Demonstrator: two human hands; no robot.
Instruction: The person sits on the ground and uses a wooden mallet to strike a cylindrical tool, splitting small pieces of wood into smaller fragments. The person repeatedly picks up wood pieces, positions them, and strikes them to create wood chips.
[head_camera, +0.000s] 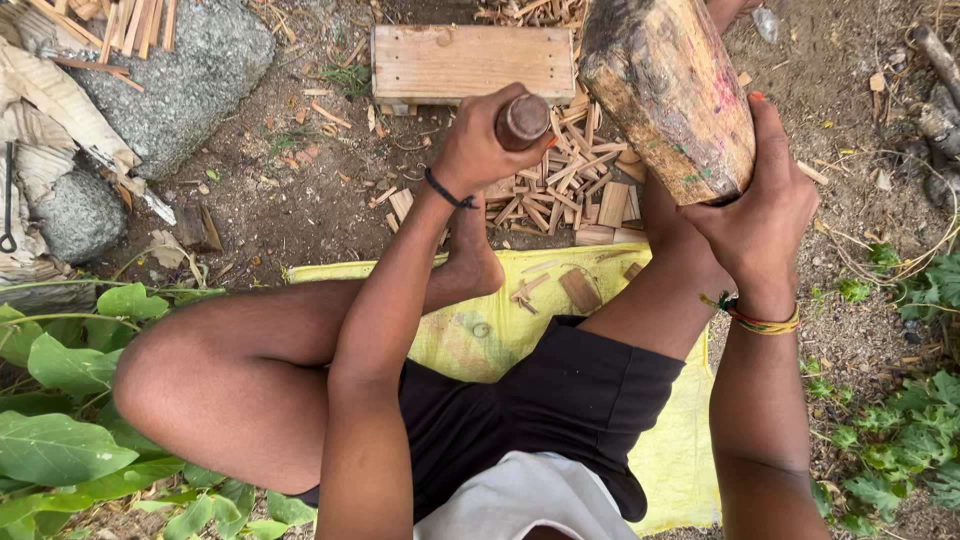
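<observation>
Biggest thing here is the dirt ground (290, 200), littered with chips and twigs. On it, under the person's folded legs, lies a yellow sack (680, 450), its far edge running just short of the wood pile. Two grey rocks (180, 90) sit near the top left corner, with split sticks (130, 20) stacked on the bigger one, and green leaves (60, 450) crowd the bottom left and right edges.

The log (665, 90) comes next: a thick, rough chunk held up off the ground, tilted, above the right side of the pile. The right hand (760, 210) grips it from below, fingers wrapped tight around its near end, with a thread band at the wrist.

A flat wooden block (470, 62) rests at the top middle, just beyond the heap of thin wood strips (570, 180) spread between block and sack. A few strips have landed on the sack's far edge.

The left hand (480, 150) is closed in a fist round a dark round-ended handle (523, 120), held upright over the pile's left side; whatever is below the fist is hidden. Black band on that wrist.
</observation>
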